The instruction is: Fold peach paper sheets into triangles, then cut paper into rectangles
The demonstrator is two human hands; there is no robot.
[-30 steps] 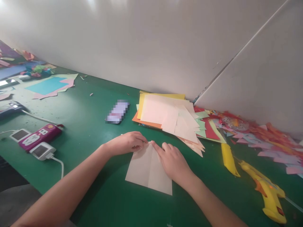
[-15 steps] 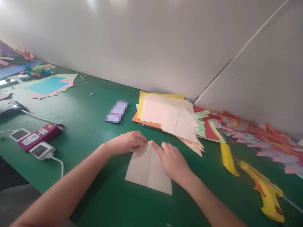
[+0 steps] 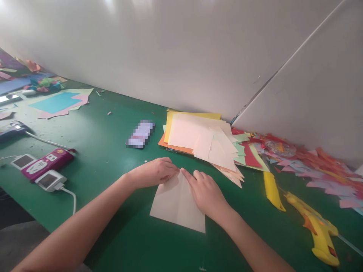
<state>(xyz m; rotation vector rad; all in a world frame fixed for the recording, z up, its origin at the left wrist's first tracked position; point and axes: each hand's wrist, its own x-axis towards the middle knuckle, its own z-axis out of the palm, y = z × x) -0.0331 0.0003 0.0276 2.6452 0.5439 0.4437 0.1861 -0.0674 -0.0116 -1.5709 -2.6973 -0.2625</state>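
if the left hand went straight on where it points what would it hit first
The left hand would likely meet the right hand first, at its index finger by the top of the paper; their depth is hard to judge.

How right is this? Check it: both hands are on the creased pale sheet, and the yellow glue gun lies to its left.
Wrong side: the head view shows the yellow glue gun to the right of the creased pale sheet. The left hand and right hand both touch it.
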